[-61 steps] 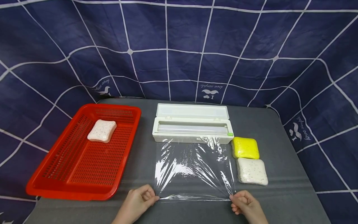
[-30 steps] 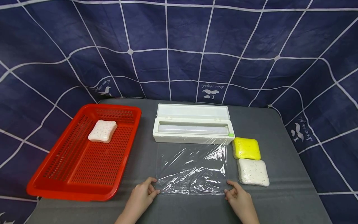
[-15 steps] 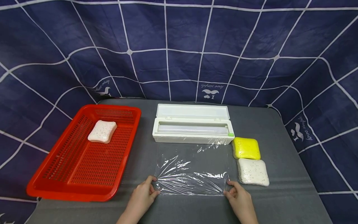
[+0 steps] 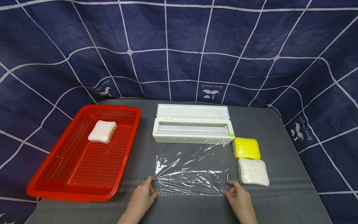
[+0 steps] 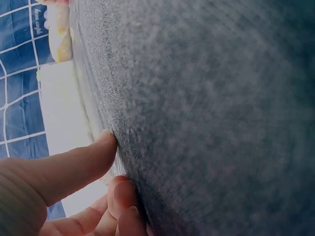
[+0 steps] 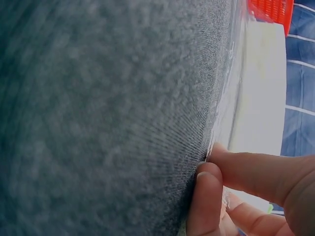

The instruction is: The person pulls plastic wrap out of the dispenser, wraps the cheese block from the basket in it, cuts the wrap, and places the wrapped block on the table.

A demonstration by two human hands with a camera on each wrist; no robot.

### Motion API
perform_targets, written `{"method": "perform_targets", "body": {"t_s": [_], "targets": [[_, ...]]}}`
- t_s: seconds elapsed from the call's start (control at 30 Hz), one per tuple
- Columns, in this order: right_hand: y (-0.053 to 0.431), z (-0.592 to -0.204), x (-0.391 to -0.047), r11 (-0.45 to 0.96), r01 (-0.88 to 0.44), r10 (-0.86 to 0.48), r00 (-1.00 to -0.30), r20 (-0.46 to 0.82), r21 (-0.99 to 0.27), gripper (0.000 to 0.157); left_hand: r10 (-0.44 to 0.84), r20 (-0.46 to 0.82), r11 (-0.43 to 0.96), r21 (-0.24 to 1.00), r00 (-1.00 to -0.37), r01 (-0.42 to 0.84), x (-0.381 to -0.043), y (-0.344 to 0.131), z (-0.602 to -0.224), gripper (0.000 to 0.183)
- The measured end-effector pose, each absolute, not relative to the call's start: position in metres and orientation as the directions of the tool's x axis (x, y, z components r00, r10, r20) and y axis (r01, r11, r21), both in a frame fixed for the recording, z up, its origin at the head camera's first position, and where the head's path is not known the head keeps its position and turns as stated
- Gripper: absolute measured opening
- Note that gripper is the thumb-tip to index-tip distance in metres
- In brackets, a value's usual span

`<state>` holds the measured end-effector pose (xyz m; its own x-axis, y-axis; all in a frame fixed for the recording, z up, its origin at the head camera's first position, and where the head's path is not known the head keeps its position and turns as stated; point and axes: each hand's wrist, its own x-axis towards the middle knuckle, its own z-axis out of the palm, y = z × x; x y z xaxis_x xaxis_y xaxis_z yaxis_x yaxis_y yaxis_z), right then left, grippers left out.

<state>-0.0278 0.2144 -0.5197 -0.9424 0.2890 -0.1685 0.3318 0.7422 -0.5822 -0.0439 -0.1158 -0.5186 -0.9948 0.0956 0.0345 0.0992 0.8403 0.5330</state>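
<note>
A clear sheet of cling film (image 4: 190,165) stretches over the grey table from a white cling film dispenser (image 4: 193,138), whose lid stands open at the back. My left hand (image 4: 142,194) touches the film's near left corner, index fingertip and thumb spread apart along its side. My right hand (image 4: 239,197) mirrors it at the near right corner. In the left wrist view the left fingertips (image 5: 106,140) press down at the film's edge, and in the right wrist view the right fingertips (image 6: 216,155) do likewise. Wrinkles run across the film between the hands.
A red plastic basket (image 4: 84,194) stands at the left, with a white speckled toast-shaped block (image 4: 102,131) inside. Right of the film lie a yellow block (image 4: 246,148) and another white speckled block (image 4: 253,172). A blue checked cloth (image 4: 181,40) hangs behind the table.
Two seconds ago both hands pinched the film's corners, drawn taut nearer the person. The film has since lowered, and the fingers have spread along its edges. Its wrinkles have shifted during the last second.
</note>
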Motion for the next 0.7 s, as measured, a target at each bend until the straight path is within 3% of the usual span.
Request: {"method": "perform_targets", "body": {"t_s": [0.23, 0.53, 0.7], "targets": [[0.214, -0.519, -0.027, 0.754, 0.313, 0.276, -0.949, -0.153, -0.577, 0.04, 0.008, 0.022, 0.862, 0.506, -1.0, 0.018, -0.042, -0.117, -0.503, 0.051], [0.212, -0.517, -0.028, 0.749, 0.338, 0.292, -0.941, -0.173, -0.57, 0.04, -0.049, 0.268, 0.788, 0.602, -0.962, 0.127, -0.044, -0.125, -0.434, 0.052], [0.212, -0.518, -0.028, 0.749, 0.338, 0.29, -0.94, -0.177, -0.57, 0.04, -0.178, 0.305, 0.765, 0.64, -0.936, 0.063, -0.065, -0.159, -0.387, 0.06]]}}
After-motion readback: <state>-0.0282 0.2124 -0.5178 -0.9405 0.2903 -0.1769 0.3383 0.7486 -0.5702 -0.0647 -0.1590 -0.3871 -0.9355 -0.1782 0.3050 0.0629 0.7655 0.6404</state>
